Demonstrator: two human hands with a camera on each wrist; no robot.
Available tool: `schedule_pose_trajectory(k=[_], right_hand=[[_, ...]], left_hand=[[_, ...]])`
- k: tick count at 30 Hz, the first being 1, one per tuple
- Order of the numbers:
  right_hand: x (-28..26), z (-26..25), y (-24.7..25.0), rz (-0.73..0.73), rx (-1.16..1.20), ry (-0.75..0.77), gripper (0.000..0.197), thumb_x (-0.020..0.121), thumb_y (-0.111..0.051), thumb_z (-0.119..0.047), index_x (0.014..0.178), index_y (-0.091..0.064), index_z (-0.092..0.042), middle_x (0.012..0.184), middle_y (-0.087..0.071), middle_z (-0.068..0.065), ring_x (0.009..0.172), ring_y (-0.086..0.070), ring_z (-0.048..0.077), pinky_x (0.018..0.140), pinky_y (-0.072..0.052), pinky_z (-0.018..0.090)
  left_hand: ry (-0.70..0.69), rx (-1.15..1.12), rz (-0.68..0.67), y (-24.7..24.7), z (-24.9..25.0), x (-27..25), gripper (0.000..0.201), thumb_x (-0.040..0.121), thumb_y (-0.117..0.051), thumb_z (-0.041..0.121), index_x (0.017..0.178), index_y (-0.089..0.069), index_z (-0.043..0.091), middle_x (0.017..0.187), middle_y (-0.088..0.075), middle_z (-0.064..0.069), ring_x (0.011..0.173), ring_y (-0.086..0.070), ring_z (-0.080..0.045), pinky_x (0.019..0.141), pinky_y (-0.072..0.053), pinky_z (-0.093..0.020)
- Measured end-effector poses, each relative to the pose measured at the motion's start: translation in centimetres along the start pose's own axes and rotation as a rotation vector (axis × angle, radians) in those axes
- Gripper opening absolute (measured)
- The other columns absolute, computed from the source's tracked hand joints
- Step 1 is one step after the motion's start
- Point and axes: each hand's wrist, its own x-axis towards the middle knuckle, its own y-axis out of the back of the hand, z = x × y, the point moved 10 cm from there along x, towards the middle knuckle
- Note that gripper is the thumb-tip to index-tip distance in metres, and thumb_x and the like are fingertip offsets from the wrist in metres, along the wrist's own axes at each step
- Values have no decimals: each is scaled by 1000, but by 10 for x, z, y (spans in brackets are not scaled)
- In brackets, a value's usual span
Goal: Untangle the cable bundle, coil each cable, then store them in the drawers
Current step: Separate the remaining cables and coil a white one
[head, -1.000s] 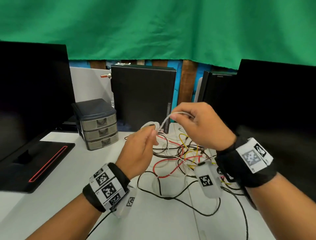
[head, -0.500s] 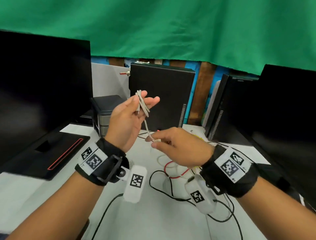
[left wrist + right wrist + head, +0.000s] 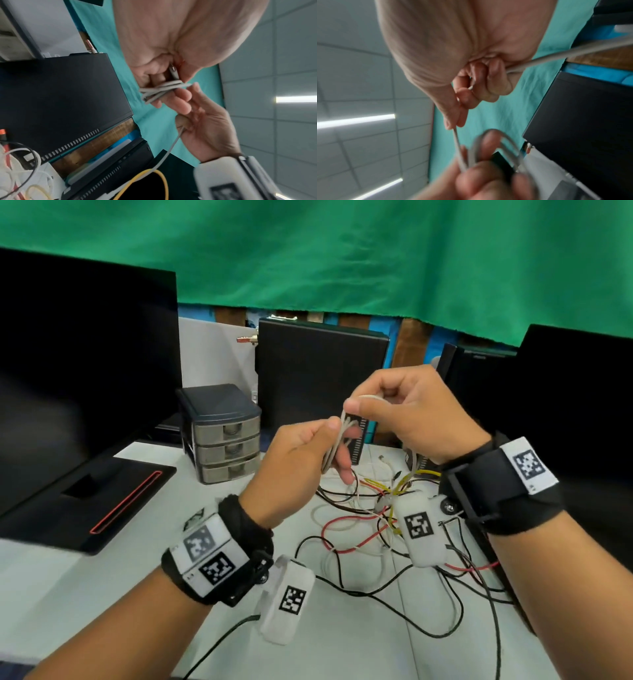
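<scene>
Left hand (image 3: pixel 291 463): raised above the worktop (image 3: pixel 102 587); a small coil of grey cable (image 3: pixel 337 440) is gripped between its thumb and curled fingers.
Right hand (image 3: pixel 411 412): held just beside the left one, slightly higher; the same grey cable is pinched between thumb and forefinger, and its free length is seen trailing down from this hand to the worktop.
Cable bundle (image 3: pixel 370 508): red, yellow, black and white leads are left tangled on the worktop, below and behind the hands.
Drawers (image 3: pixel 227 451): a small grey three-drawer unit is set on the worktop to the left of the hands, well apart from the bundle; all three drawers are seen pushed in.
Surroundings: dark monitors (image 3: pixel 85 371) are placed at both sides, a black computer case (image 3: pixel 318 371) behind, a green cloth (image 3: pixel 342 251) above.
</scene>
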Motion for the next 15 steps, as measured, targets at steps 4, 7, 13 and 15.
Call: schedule_pose_trajectory(k=[4,7,13,15], right_hand=[[-6,-11,-9,-51,115,14,14,90,-70,-6,87,-70,8,83,-71,27,75,-70,36,72,-58,44],[-6,-22,-25,-126,118,22,16,89,-71,-5,88,-69,10,80,-66,36,71,-62,56,64,-54,63],[8,-1,-3,15,41,-31,14,87,-75,-15,81,-73,-3,79,-69,25,67,-62,36,66,-53,45],[9,18,5,52,107,-124,15,81,-78,-22,77,-72,-9,67,-63,16,58,-52,21,57,-43,30]], left_hand=[[95,-86,39,9,-8,4,43,108,-38,27,96,-72,3,76,-74,-2,89,-73,-23,102,-47,-54],[138,-113,64,9,-16,5,39,107,-40,20,93,-72,3,90,-77,-9,97,-74,-25,105,-48,-53],[160,-322,11,-3,-14,-3,40,108,-33,20,107,-70,3,74,-69,-2,91,-69,-26,99,-48,-41],[122,-423,-57,-8,-5,-4,41,107,-31,20,114,-67,2,70,-58,-1,76,-66,-21,94,-50,-37]])
